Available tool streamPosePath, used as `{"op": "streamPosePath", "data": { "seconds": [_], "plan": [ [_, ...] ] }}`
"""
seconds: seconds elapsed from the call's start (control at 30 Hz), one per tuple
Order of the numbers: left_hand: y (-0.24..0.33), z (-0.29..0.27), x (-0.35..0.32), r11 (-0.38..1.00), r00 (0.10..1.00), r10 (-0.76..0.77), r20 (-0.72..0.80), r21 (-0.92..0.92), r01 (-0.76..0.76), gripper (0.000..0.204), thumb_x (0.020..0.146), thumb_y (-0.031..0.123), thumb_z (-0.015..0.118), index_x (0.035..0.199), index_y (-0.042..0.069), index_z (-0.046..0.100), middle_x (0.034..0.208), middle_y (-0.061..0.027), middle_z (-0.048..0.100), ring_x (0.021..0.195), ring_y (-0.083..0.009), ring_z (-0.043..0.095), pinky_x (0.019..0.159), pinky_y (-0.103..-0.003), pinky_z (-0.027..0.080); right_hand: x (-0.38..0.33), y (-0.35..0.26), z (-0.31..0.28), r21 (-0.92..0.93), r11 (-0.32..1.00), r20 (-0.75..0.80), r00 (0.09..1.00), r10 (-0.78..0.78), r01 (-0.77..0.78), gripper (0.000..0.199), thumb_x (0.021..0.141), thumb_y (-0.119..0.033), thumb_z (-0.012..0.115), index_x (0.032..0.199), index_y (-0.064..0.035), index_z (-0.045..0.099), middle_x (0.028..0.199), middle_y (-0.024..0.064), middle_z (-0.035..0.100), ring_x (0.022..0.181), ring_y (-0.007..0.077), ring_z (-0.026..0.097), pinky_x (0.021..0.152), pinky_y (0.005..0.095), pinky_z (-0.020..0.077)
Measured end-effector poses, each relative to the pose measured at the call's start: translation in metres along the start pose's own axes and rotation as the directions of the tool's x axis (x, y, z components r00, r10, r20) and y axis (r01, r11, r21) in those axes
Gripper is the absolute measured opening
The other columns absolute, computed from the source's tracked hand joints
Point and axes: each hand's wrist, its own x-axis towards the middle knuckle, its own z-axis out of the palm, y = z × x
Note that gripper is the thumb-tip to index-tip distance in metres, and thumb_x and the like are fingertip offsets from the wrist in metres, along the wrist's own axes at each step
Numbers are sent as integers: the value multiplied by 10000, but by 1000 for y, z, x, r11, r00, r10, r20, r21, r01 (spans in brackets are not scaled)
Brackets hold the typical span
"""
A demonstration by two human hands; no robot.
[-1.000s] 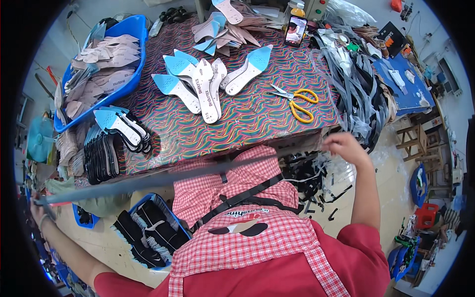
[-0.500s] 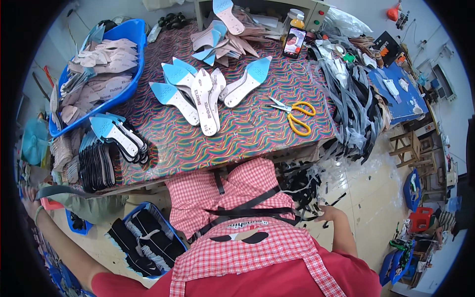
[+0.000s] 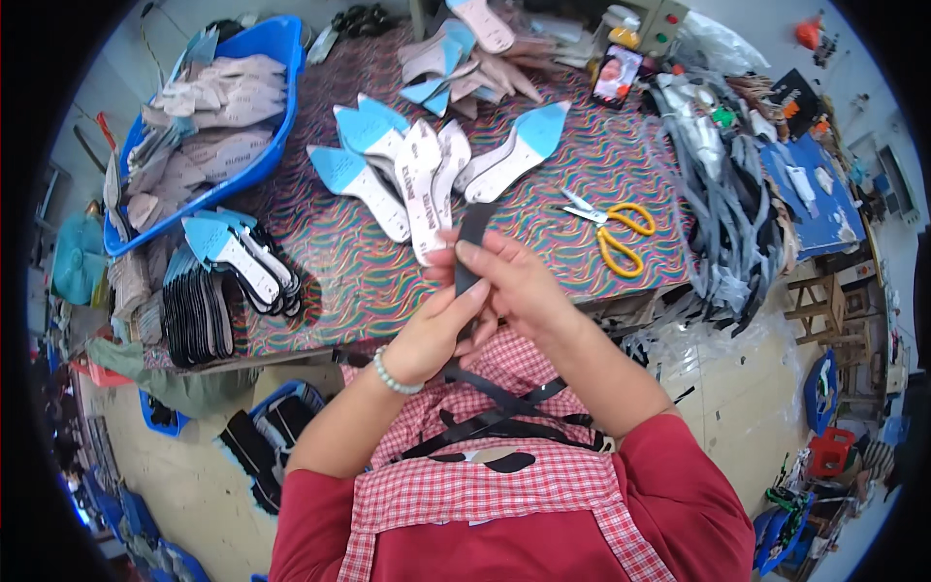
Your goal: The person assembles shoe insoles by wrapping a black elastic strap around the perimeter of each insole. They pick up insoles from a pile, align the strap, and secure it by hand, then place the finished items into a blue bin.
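A dark strip of material point(image 3: 474, 229) stands upright between my two hands, over the table's front edge. My left hand point(image 3: 432, 328), with a beaded bracelet at the wrist, pinches its lower part. Higher up, the thumb and fingers of my right hand point(image 3: 524, 289) are closed on the same strip. More black strips point(image 3: 499, 396) trail across the checked apron on my lap. Just beyond my fingers lies a fan of shoe insoles point(image 3: 419, 189), white with some blue ends. Yellow-handled scissors point(image 3: 624, 242) rest with blades parted, right of my hands.
A blue basin point(image 3: 292, 87) of insole pieces sits at the back left. Black-edged insoles point(image 3: 199, 315) are stacked at the near left. At the back stands a phone point(image 3: 615, 76). Grey and black strips point(image 3: 722, 204) hang over the table's right edge. Below left is a crate of black pieces point(image 3: 254, 451).
Both hands have come in from far out on the left and right and met at the middle. The dark strip, earlier stretched out by my left hand, is now held between them.
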Motion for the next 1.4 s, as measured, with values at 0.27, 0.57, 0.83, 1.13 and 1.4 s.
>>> {"op": "streamPosePath", "data": {
  "seconds": [0.27,0.57,0.83,1.13,1.4],
  "plan": [
    [-33,-12,20,994,993,-110,-43,3,110,391,1016,337,346,948,6,543,614,-15,468,437,-89,378,413,-223,374,33,22,-41,187,981,-118,993,-28,50,342,953,-164,532,1258,-12,509,1157,106,617,953,166,632,763,289,558],
    [-22,-54,54,461,680,696,-231,870,-176,620,846,126,649,1356,-51,343,1265,-237,469,1137,-344,514,957,-402,417,29,21,-57,-262,902,-179,901,-395,344,354,967,-110,469,1289,35,487,1108,75,622,842,105,615,774,283,552],
    [25,-100,139,-37,588,777,-226,916,400,1023,627,499,792,1352,-75,355,1336,-239,422,1178,-408,444,949,-448,402,55,2,-73,-93,948,-285,904,-318,305,273,956,-107,446,1201,8,473,901,65,568,664,118,581,618,328,592],
    [75,-142,126,913,862,286,-419,391,-113,542,850,182,522,1327,-33,379,1207,-226,534,1081,-394,569,905,-429,504,39,1,-81,-78,972,-177,956,-234,223,379,962,-140,467,1303,25,448,905,64,588,724,135,612,664,330,584],
    [62,-115,68,929,903,367,-223,141,-342,437,947,308,537,1228,-22,483,1141,-191,609,1045,-289,613,909,-398,489,36,-21,-60,-160,885,-118,882,-457,437,477,948,-221,523,1332,36,403,723,-9,443,592,77,488,567,269,547]
  ]
}}
